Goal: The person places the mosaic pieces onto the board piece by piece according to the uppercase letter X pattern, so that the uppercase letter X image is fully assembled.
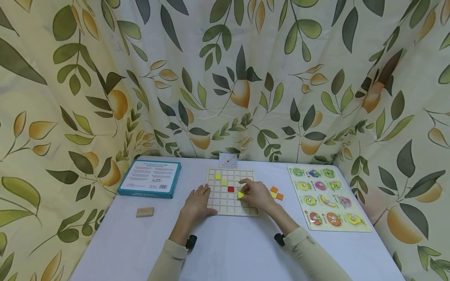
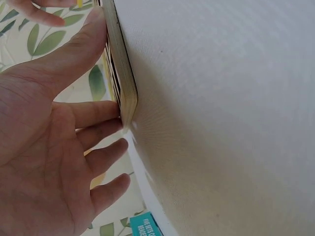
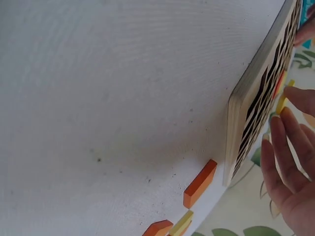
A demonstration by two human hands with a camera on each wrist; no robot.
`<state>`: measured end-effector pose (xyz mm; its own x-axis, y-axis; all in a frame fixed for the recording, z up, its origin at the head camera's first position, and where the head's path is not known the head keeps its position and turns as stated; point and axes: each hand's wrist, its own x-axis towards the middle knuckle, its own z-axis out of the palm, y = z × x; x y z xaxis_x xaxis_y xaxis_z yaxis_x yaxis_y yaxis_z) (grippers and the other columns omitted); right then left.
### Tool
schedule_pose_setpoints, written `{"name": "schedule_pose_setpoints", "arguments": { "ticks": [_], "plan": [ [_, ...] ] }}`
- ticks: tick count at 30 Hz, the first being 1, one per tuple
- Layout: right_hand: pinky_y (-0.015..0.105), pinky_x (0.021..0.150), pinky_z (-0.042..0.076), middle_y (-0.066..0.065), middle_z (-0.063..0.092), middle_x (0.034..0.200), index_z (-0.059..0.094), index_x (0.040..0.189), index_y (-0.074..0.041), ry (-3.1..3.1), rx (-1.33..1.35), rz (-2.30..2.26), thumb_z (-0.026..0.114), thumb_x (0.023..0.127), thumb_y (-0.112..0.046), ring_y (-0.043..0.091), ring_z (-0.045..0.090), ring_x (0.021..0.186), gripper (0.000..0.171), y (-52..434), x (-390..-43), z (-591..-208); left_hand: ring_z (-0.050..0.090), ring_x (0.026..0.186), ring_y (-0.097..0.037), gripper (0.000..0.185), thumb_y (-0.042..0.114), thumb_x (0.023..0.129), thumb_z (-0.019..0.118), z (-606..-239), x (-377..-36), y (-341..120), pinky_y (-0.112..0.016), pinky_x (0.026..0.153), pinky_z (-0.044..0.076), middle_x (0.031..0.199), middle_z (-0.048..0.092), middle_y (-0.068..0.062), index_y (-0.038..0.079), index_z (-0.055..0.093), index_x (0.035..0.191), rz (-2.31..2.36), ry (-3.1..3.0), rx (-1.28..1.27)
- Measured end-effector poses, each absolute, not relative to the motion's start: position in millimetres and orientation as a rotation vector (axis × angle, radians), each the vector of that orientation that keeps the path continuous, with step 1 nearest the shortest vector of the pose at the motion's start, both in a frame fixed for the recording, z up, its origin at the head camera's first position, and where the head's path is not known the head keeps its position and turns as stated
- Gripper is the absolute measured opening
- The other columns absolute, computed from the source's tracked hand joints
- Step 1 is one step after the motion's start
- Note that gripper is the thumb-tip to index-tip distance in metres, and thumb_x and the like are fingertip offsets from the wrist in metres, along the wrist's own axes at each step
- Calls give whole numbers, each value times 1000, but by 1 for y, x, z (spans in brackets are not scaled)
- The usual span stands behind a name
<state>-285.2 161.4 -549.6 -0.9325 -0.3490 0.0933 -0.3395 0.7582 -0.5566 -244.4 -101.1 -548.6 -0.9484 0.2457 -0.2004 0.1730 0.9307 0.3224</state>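
A wooden grid board [image 1: 219, 207] lies on the white table. Two yellow tiles [image 1: 218, 176] and one red tile [image 1: 231, 189] sit in its squares. My right hand [image 1: 259, 195] pinches another yellow tile [image 3: 281, 103] between thumb and fingertips, over the right half of the board. At the board's near left corner rests my left hand [image 1: 198, 203], its thumb along the front edge and its relaxed fingers against the left side. Right of the board lie loose orange tiles [image 1: 279, 196] and a yellow one [image 3: 182, 223], partly behind my right hand in the head view.
A small pattern card [image 1: 228, 160] stands behind the board. To the left are a teal-edged box [image 1: 149, 178] and a small wooden block [image 1: 145, 212]. A fruit picture board [image 1: 328, 197] lies at the right. A patterned curtain [image 1: 225, 128] encloses the table's back and sides.
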Motion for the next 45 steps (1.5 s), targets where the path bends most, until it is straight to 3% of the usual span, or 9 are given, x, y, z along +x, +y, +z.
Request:
{"name": "schedule_pose_setpoints", "arguments": {
  "ticks": [45],
  "plan": [
    [41, 85, 60, -2, 76, 96, 68, 130, -4, 2848, -579, -992, 85, 79, 1, 15, 71, 88, 54, 152, -294, -560, 26, 157, -33, 100, 50, 82, 86, -552, -246, -102, -53, 127, 23, 168, 35, -14, 1, 43, 157, 437, 2867, 324]
  ]
}}
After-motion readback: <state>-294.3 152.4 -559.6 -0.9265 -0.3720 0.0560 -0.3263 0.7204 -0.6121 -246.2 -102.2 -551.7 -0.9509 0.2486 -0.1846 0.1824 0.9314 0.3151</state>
